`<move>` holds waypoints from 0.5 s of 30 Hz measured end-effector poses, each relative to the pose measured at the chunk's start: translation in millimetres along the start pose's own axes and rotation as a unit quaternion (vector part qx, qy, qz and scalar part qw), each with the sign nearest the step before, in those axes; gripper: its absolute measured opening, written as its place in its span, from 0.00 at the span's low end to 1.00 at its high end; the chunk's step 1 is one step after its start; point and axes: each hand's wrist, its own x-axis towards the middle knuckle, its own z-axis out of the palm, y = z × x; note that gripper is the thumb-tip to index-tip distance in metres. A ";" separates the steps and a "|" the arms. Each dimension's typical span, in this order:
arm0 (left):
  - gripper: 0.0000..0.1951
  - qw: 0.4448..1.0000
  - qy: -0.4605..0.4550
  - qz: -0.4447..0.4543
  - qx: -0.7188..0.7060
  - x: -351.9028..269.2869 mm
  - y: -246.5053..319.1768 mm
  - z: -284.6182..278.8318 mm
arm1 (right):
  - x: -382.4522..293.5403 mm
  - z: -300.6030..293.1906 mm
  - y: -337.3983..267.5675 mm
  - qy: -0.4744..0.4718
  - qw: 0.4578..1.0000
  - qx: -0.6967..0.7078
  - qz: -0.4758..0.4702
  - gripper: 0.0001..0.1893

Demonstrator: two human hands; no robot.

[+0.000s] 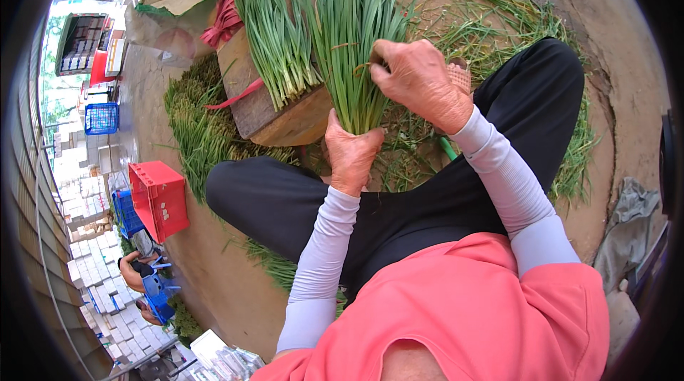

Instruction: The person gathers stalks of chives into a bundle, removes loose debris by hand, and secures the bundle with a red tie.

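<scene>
My left hand (352, 154) grips the lower stalks of a bundle of long green leaves (355, 44), which look like garlic chives, with the leaf tips fanned out away from me. My right hand (414, 79) is at the bundle's right side, its thumb and forefinger bent close together by a thin brownish leaf; whether they pinch it cannot be told. Another bundle of the same greens (278, 34) lies to the left on a wooden block (288, 124). A red strip (238, 97) hangs over the block's left side, and a bunch of red strips (227, 15) lies at its far end.
Many greens (197, 119) are piled on the ground left of the block. Loose leaves (497, 18) litter the ground at the right. A red plastic crate (159, 199) and a blue basket (101, 118) stand at the left, with people near blue stools (155, 290) and stacked white boxes (96, 258) beyond.
</scene>
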 end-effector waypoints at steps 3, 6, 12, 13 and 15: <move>0.21 0.999 0.005 0.011 0.033 0.8 -5.6 -5.3 | 16.8 -10.4 16.1 0.097 0.993 0.061 0.010 0.09; 0.21 0.999 0.005 0.014 0.031 1.3 -6.1 -6.2 | 33.4 -39.2 23.0 0.161 0.980 0.109 0.049 0.10; 0.20 0.997 0.000 0.045 0.064 4.5 -12.1 -6.4 | 30.6 -14.9 15.2 0.097 0.973 0.209 -0.014 0.10; 0.19 0.995 0.002 0.064 0.081 5.9 -15.7 -7.9 | 26.7 -11.4 3.2 0.099 0.981 0.164 -0.022 0.09; 0.19 0.990 0.011 0.083 0.116 6.0 -16.0 -7.4 | 27.2 0.8 -4.3 0.091 0.985 0.129 -0.068 0.09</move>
